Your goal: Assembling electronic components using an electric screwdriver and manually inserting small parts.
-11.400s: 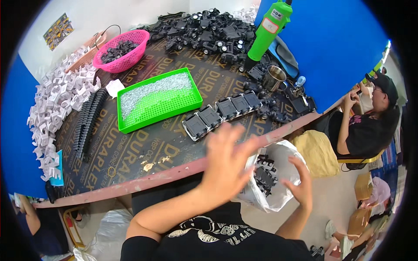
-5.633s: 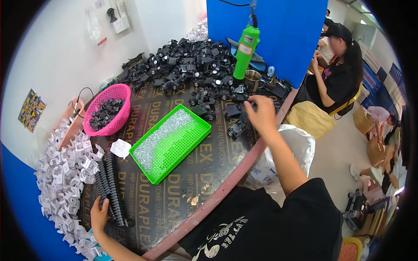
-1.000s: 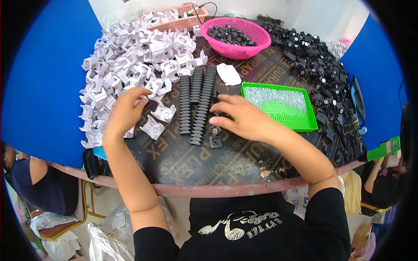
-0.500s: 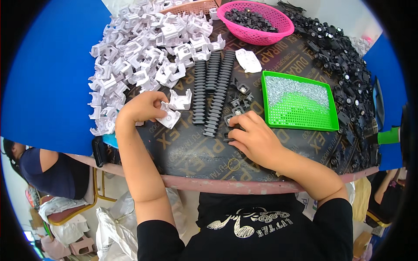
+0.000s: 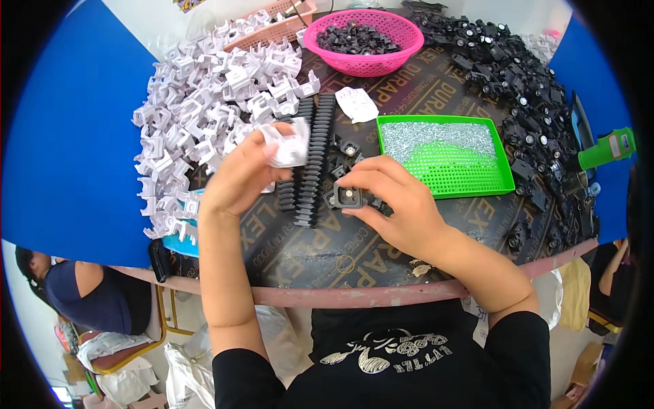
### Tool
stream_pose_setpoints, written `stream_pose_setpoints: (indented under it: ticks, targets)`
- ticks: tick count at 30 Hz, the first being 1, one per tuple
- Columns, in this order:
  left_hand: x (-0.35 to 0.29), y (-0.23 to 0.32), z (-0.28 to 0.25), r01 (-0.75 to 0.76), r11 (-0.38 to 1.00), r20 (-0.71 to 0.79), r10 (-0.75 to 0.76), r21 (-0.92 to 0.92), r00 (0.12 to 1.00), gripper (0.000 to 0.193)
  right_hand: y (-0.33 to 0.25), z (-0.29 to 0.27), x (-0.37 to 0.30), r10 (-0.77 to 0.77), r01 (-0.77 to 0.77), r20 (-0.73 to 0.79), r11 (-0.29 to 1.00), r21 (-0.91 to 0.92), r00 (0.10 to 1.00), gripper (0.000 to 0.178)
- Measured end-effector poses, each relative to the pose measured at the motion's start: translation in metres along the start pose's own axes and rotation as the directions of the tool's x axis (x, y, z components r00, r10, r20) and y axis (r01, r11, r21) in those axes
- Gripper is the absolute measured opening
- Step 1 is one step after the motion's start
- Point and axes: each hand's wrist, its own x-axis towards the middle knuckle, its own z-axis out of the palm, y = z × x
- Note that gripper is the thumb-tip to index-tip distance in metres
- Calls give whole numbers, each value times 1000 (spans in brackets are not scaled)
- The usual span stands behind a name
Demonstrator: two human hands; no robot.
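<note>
- The left grip (image 5: pixel 246 176) is closed on a white moulded-plastic bracket with upright side arms (image 5: pixel 293 146), raised off the desk (image 5: pixel 306 255). Motion blurs it, so I cannot tell whether a second one is nested with it.
- The right grip (image 5: pixel 403 208) pinches a square black plastic part with rounded corners and a round metal-looking centre (image 5: pixel 349 196) between thumb and forefinger, its square face toward the camera.
- What has changed: half a second ago the white bracket was low over the desk under the left fingers; now it is up and has come across toward the right grip. The black part has come into clear view, held at the fingertips.
- What that means, as I judge it: one part of each kind is now in hand, but the two are apart and not joined.
- Between the grips lie long ridged black plastic stacks (image 5: pixel 319 163), partly behind the bracket.
- Just beyond the right fingertips are loose black pieces (image 5: pixel 349 150).
- Beyond the left grip spreads a pile of white brackets (image 5: pixel 194 116).
- To the right of and beyond the right grip sits a green perforated plastic tray (image 5: pixel 449 178) with small silvery metal pieces (image 5: pixel 443 140).
</note>
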Motion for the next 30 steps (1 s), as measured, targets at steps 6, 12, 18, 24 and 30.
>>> stream_pose_setpoints:
  ticks: [6,12,18,24,30]
  targets:
    - [6,7,55,-69,994,2,69,84,998,56,-2,-20,5,-11,13,-149,1000,8,989,30]
    - [15,-4,87,-167,981,-30,171,102,985,52,9,-31,11,236,-76,-385,919,387,892,21]
    - [21,-36,99,-315,940,-63,310,-127,949,53,21,-46,16,270,-66,-403,890,452,875,21]
    - [12,-42,89,-122,935,-75,103,-333,992,55,19,-51,17,525,-238,-239,683,690,817,26]
    - [6,-47,105,-86,980,-68,75,-179,995,58,22,-47,14,405,-258,-261,852,455,877,22]
